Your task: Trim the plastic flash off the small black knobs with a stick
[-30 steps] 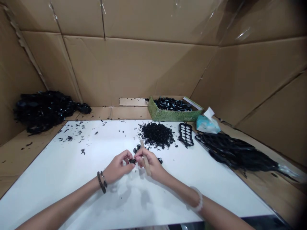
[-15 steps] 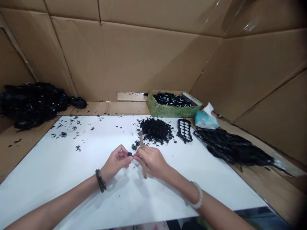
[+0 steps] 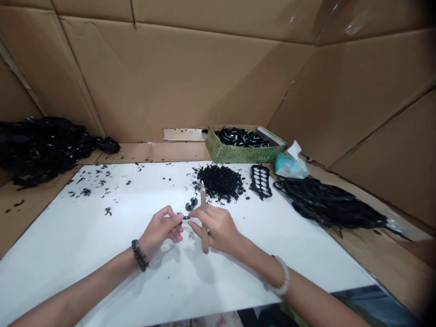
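The left hand (image 3: 160,229) pinches a small black part (image 3: 185,217), the right hand (image 3: 216,229) clamps a wooden stick (image 3: 204,236); a black heap (image 3: 220,183) and a well-filled green box (image 3: 231,154) remain

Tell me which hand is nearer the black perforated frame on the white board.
Right. The right hand sits nearer the person than the black perforated frame and to its left, closer to it. The left hand sits farther left, beyond the right hand.

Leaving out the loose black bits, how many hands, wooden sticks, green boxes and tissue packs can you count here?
Hands: 2 (left hand, right hand)
Wooden stick: 1
Green box: 1
Tissue pack: 1
Total: 5
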Demonstrator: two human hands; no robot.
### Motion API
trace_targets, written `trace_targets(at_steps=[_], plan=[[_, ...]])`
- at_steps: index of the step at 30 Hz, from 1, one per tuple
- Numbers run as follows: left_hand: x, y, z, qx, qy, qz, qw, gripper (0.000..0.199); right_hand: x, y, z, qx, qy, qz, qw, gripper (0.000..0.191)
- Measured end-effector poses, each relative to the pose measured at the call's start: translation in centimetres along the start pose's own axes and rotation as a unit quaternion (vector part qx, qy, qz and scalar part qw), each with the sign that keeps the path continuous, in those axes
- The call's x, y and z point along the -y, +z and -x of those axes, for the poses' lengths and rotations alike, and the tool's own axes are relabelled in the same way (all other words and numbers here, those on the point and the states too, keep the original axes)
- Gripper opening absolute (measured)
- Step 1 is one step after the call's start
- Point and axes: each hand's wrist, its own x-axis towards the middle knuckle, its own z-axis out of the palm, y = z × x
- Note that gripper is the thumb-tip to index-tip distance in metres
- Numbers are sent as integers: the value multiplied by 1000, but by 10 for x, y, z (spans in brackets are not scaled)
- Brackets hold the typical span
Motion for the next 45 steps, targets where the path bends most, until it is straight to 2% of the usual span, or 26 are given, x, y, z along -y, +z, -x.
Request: trace_targets(at_steps=[7, 10, 12, 15, 17, 19, 23, 29, 32, 35, 39, 45], plan=[[-1, 1, 2, 4, -3, -2, 1000, 36, 1, 1, 1, -10, -7, 12, 1000, 13], [-2, 0, 2, 1, -9, 28, 1000, 31, 0, 0, 4, -47, 31, -66, 996, 34], [-3, -2, 1, -7, -37, 73, 997, 27, -1, 0, 6, -90, 35, -107, 990, 44], [-8, -5, -2, -26, -103, 163, 981, 26, -1, 0, 8, -128, -36, -99, 986, 46], [-10, -7, -4, -44, -136, 213, 966, 31, 0, -1, 8, -116, -100, -73, 985, 48], [-12, -7, -5, -51, -146, 233, 960, 35, 3, -2, 8, -105, -136, -52, 984, 44], [-11, -7, -6, -26, -141, 219, 965, 40, 8, -3, 8, -93, -117, -15, 989, 14], [-11, -7, -5, -24, -143, 206, 968, 41, 10, 1, 9, -71, -106, -36, 991, 25], [-12, -5, -4, -40, -133, 174, 975, 30, 10, 3, 9, -80, -98, -34, 991, 25], [-12, -4, -2, -32, -84, 148, 985, 18, 9, 3, 9, -114, -92, -27, 989, 25], [-9, -3, 0, -20, -48, 128, 990, 31, 9, 3, 11, -121, -103, -26, 987, 23], [-6, -4, 2, -36, -30, 109, 993, 37, 9, 2, 12, -110, -98, -14, 989, 20]])
